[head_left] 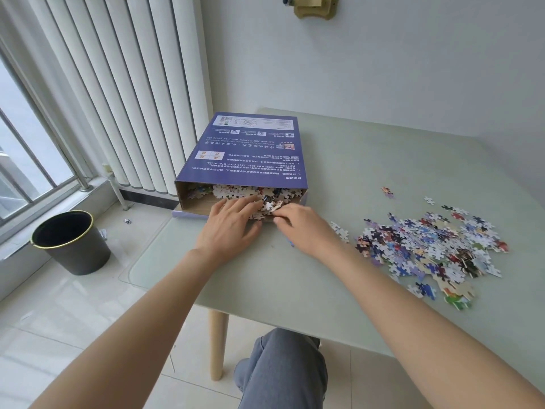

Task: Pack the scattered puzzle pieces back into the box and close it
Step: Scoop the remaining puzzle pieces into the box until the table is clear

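table (pixel 383 172) beside white radiator (pixel 118 93)

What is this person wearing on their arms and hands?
Nothing shows on either one. The left hand and right hand are bare, with no gloves, rings or watch in view, and both forearms are bare with no sleeves showing. Grey-blue trousers cover the leg below.

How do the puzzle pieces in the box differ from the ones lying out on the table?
The pieces in the box are heaped tightly inside its open end, touched by both hands; the pile on the table lies spread loose and flat, untouched. Both mix white backs and coloured faces.
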Demonstrator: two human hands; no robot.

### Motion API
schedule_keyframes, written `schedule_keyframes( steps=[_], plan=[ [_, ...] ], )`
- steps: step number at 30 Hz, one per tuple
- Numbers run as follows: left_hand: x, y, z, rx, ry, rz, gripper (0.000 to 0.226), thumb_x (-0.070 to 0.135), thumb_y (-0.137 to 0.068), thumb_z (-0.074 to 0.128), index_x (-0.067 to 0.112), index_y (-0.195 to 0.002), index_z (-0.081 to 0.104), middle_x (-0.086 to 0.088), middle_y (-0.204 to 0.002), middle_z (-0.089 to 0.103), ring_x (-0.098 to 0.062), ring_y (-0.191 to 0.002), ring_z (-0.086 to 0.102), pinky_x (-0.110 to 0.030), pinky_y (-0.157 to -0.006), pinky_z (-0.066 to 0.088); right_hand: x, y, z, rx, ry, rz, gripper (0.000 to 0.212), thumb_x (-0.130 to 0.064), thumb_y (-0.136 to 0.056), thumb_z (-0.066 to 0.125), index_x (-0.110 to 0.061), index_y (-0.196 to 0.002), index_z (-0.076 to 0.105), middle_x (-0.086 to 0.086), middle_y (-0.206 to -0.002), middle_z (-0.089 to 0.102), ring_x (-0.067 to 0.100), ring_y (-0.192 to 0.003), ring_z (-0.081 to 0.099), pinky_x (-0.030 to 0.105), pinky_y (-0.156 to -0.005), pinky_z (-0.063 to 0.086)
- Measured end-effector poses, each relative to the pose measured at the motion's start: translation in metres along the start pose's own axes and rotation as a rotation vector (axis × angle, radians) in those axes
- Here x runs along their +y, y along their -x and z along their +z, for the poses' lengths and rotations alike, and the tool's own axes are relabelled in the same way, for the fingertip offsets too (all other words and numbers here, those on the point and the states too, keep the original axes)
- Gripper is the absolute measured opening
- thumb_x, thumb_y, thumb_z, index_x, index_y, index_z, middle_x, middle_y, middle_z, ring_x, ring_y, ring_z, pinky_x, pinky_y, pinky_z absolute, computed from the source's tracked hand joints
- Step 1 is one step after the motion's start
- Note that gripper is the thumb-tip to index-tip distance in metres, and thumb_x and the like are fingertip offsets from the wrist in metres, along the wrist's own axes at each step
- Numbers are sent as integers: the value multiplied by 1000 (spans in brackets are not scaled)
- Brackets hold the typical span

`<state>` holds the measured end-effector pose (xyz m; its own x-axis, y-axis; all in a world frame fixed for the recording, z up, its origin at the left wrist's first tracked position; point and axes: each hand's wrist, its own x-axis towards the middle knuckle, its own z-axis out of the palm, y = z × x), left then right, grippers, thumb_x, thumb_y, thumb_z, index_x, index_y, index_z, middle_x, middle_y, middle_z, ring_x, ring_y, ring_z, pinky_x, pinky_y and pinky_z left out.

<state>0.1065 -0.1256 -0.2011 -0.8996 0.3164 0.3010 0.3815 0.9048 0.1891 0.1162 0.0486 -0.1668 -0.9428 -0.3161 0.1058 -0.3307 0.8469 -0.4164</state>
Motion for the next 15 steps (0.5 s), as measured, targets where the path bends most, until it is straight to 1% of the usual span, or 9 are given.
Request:
schedule_keyframes(
  steps=[2,3,5,7,8,10,12,15],
  plan=[
    [0,0,-1,-2,28,33,61,50,-83,17,31,-134,46,11,-143,43,-13,-129,42,-34,-110,22,6,9,-5,146,8,31,23,-18,-92,48,-15,-106,66,5,-110,61,23,-103,56,36,-85,47],
    [-1,0,-1,-6,44,42,55,47,-87,22,31,-133,47,11,-143,42,-13,-129,41,-33,-109,23,11,14,-8,168,17,40,20,-18,-91,52,-17,-104,66,3,-106,59,21,-102,55,35,-84,47],
    [-3,-2,0,-9,65,51,41,38,-94,36,32,-132,49,11,-144,42,-14,-130,40,-33,-109,24,20,23,-12,112,10,18,17,-19,-86,62,-19,-103,66,-2,-99,53,17,-103,51,34,-85,45],
    [-4,-2,1,0,74,51,37,34,-95,45,31,-131,51,10,-143,42,-15,-130,41,-33,-108,25,26,26,-13,17,-3,-20,23,-19,-84,66,-20,-107,67,-5,-96,47,16,-104,49,33,-88,42],
    [-4,-1,2,5,72,50,36,35,-94,47,31,-130,52,10,-143,43,-15,-130,41,-33,-107,26,27,27,-13,-15,1,-31,28,-19,-84,67,-19,-111,66,-5,-98,47,16,-106,48,32,-90,41],
    [-5,0,1,25,59,43,36,37,-93,50,31,-128,53,10,-141,45,-16,-128,42,-34,-106,27,24,26,-13,-56,40,-38,37,-22,-86,64,-18,-122,61,-1,-105,50,16,-110,48,32,-93,40],
    [-6,0,1,52,54,36,34,35,-91,54,30,-125,56,9,-138,48,-17,-126,44,-34,-103,30,21,23,-12,-92,120,-33,40,-25,-90,59,-17,-129,56,3,-110,49,17,-112,47,32,-89,41],
    [-5,1,0,64,61,32,27,31,-91,56,26,-117,63,5,-127,56,-20,-118,49,-33,-97,32,16,20,-11,-128,294,-53,34,-29,-95,50,-17,-125,59,5,-107,46,21,-109,46,33,-82,38]
  ],
)
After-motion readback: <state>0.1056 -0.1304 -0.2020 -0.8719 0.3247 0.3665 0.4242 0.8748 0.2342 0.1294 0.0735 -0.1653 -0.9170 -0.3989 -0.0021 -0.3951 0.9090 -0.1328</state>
